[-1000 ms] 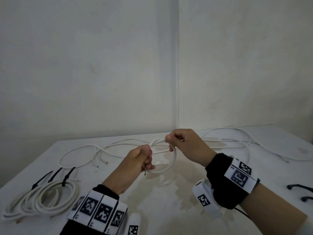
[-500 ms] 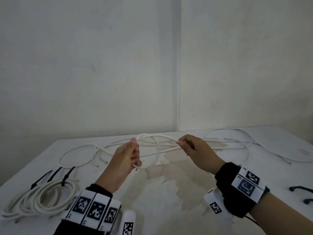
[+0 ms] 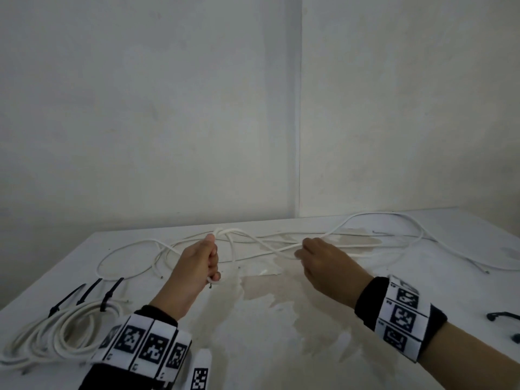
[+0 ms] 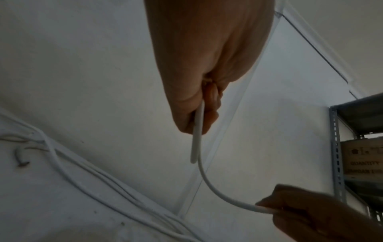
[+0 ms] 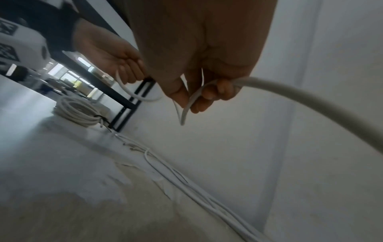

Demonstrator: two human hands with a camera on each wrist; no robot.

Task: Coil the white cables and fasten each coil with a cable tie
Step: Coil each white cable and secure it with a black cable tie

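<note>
Both hands hold one white cable (image 3: 247,239) above the white table (image 3: 281,333). My left hand (image 3: 209,263) is a fist round a small loop of it, with the cable's end (image 4: 193,157) poking out below the fingers. My right hand (image 3: 305,253) pinches the same cable (image 5: 290,93) further along, about a hand's width to the right. The cable's slack trails off to the far right of the table. More loose white cables (image 3: 135,249) lie along the back. A finished coil (image 3: 56,330) with black cable ties (image 3: 87,291) sits at the front left.
Two black cable ties (image 3: 503,316) lie at the table's right edge. Walls meet in a corner just behind the table. A metal shelf with a cardboard box (image 4: 360,157) stands beyond the table. A brownish stain (image 3: 281,299) covers the table's middle.
The hands have drawn apart: the right hand slid right along the cable and the left moved left. The round loop held a second ago has stretched out into longer strands.
</note>
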